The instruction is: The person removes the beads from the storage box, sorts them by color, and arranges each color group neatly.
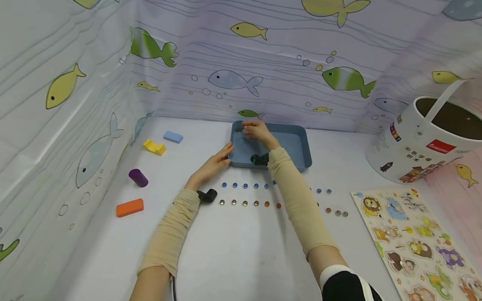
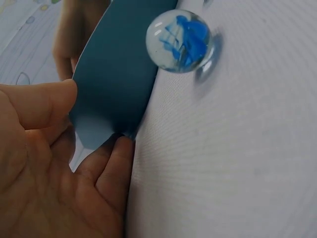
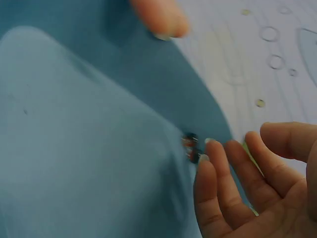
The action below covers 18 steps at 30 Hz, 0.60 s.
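My left hand (image 1: pixel 211 166) rests against the left end of a blue-grey tray (image 1: pixel 290 144). In the left wrist view, its thumb touches the rim and its fingertips lie low along the outer wall. My right hand (image 1: pixel 260 133) is over the tray's far left corner, fingers loosely bent and holding nothing visible. In the right wrist view, a couple of dark, reddish marbles (image 3: pixel 190 146) lie by the tray wall close to the fingertips; blur hides their exact number. A clear marble with a blue swirl (image 2: pixel 179 42) sits on the table near the left hand.
In front of the tray run a row of blue marbles (image 1: pixel 245 186) and a row of brownish ones (image 1: pixel 245 203), partly hidden by the right forearm. Left are orange (image 1: pixel 129 207), purple (image 1: pixel 138 178), yellow (image 1: pixel 154 147) and blue (image 1: pixel 173 136) blocks. Right: a bucket (image 1: pixel 406 142) and animal puzzle board (image 1: pixel 406 225).
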Available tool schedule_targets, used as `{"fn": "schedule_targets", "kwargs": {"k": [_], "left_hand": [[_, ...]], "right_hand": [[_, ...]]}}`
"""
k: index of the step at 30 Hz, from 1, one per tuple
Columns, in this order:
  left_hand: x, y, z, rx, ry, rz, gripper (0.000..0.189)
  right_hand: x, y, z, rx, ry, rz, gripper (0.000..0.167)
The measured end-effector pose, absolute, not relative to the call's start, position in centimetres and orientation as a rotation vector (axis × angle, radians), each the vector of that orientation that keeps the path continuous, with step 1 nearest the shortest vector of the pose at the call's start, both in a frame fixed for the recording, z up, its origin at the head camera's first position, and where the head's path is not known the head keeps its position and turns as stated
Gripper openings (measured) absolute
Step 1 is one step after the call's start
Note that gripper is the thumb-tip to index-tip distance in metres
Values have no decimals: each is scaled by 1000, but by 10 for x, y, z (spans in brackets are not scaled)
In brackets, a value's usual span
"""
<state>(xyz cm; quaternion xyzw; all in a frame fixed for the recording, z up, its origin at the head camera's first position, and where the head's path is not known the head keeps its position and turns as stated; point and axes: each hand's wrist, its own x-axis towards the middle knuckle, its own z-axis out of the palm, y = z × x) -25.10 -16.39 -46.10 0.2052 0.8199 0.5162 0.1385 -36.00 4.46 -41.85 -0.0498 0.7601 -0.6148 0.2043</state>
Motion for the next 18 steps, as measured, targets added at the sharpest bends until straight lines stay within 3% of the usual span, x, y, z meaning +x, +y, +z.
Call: {"fn": "schedule_targets", "kwargs": {"k": [18], "left_hand": [[-244,-161,-458,576,2385,1479,53]], "right_hand": [[-365,28,-442,-74,2316,-1595,36]]}}
